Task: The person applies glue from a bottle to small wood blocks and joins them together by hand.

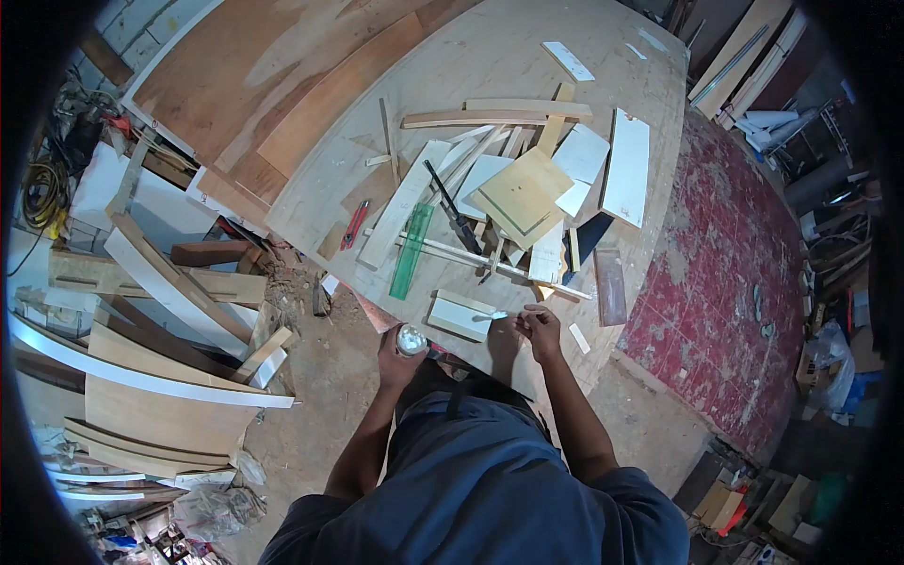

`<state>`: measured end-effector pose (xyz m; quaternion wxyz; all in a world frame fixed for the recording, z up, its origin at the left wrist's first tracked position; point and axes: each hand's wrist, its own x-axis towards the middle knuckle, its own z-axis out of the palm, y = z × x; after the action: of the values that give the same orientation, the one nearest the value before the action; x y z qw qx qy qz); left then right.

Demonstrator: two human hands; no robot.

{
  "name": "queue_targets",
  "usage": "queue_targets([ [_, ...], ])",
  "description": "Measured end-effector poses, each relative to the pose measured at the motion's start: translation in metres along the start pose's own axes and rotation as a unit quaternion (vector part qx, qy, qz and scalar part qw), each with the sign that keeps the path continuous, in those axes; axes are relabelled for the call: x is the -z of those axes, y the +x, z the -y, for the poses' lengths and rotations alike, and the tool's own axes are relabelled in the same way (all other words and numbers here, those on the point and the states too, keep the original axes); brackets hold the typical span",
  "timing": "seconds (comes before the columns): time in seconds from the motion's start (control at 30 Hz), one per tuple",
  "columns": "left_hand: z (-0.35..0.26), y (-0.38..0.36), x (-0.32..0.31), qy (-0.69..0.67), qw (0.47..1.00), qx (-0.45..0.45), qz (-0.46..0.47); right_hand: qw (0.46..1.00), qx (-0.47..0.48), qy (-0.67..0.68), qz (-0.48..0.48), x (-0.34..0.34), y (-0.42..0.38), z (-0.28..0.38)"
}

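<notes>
My left hand (397, 360) is wrapped round a small round container (411, 340) with whitish contents, just off the table's near edge. My right hand (540, 331) pinches a thin tool with a whitish tip (493, 316), which points left over a small wooden block (460, 315) with a white face. The block lies near the table's front edge, between my two hands. Whether the tip touches the block I cannot tell. Beyond it lie a green ruler (411, 252) and a red cutter knife (355, 224).
Wood strips, white boards (625, 168) and a square plywood piece (521, 198) are piled mid-table (330, 141). A dark bar (610, 286) lies right of the pile. Curved wood parts (179, 363) stack at the left. A red panel (720, 282) lies at the right.
</notes>
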<state>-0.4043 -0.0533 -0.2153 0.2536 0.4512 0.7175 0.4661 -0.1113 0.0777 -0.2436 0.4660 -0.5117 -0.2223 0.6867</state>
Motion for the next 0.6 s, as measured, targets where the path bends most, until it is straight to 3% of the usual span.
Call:
queue_targets([
  [0.17,-0.002,-0.001,-0.002,0.006,1.0,0.001,0.016,0.993,-0.044,-0.036,0.102,0.018,-0.015,-0.025],
  [0.37,0.002,-0.002,-0.007,-0.004,1.0,-0.006,0.01,0.994,-0.045,-0.048,0.088,0.017,-0.022,-0.035],
  [0.43,0.005,-0.002,-0.004,0.033,0.998,-0.03,0.054,0.993,-0.06,-0.059,0.083,0.011,-0.024,-0.032],
  [0.6,-0.007,0.001,-0.006,0.008,1.0,-0.015,0.015,0.992,-0.05,-0.105,0.044,0.01,-0.018,-0.046],
])
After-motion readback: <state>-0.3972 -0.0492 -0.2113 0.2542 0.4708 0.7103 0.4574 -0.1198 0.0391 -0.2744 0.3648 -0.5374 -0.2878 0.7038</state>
